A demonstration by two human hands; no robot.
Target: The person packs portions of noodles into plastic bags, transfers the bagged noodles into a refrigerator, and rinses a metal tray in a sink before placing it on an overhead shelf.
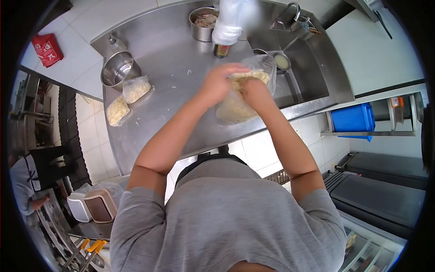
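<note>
A large clear plastic bag (235,111) of pale shredded food lies at the counter's front edge, left of the sink. Over the bag's left side is my left hand (221,81), its fingers stretched to the right above the shreds and slightly blurred. My right hand (254,93) is at the bag's opening, fingers curled down into the pale shreds (259,75); what its fingertips hold is hidden. Two smaller bags of similar shreds, one upper (136,89) and one lower (118,110), sit at the counter's left beside a steel pot (120,70).
Behind my hands stand a plastic-wrapped object (228,31) and a pot of food (204,22). The sink (308,68) with a strainer (282,61) is at the right. Loose shreds dot the steel counter (167,90). Another person (25,181) is at far left.
</note>
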